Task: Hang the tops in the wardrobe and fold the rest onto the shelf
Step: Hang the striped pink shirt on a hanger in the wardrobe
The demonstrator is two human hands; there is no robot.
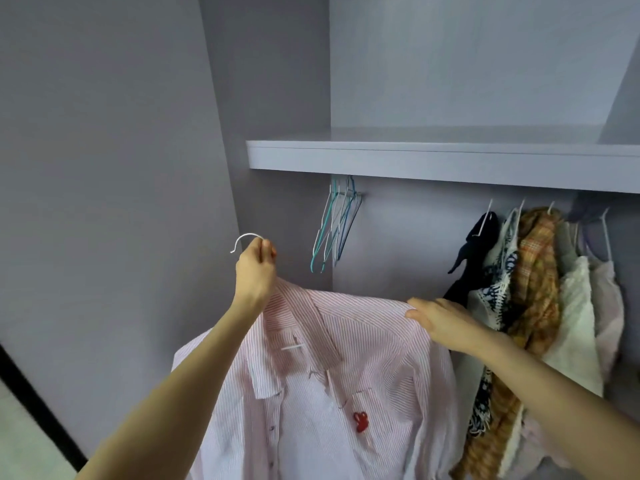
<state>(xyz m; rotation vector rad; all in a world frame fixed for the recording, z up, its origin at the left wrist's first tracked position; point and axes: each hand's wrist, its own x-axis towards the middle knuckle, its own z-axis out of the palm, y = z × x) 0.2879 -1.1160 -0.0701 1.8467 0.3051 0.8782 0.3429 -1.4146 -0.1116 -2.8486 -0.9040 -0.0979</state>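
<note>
A pink-and-white striped shirt (367, 344) with a small red emblem hangs on a white wire hanger (244, 239) in front of the open wardrobe. My left hand (256, 268) grips the hanger's neck just below the hook and holds it up, left of the rail. My right hand (438, 318) lies on the shirt's right shoulder with fingers mostly straight, thumb under the fabric edge. The rail itself is hidden under the shelf (415, 161).
Several empty wire hangers (334, 226) hang bunched at the rail's left end. Hung garments (533, 289), black, patterned, orange plaid and white, fill the right side. The wardrobe's side wall (104, 168) stands at left. The grey shelf runs above the rail.
</note>
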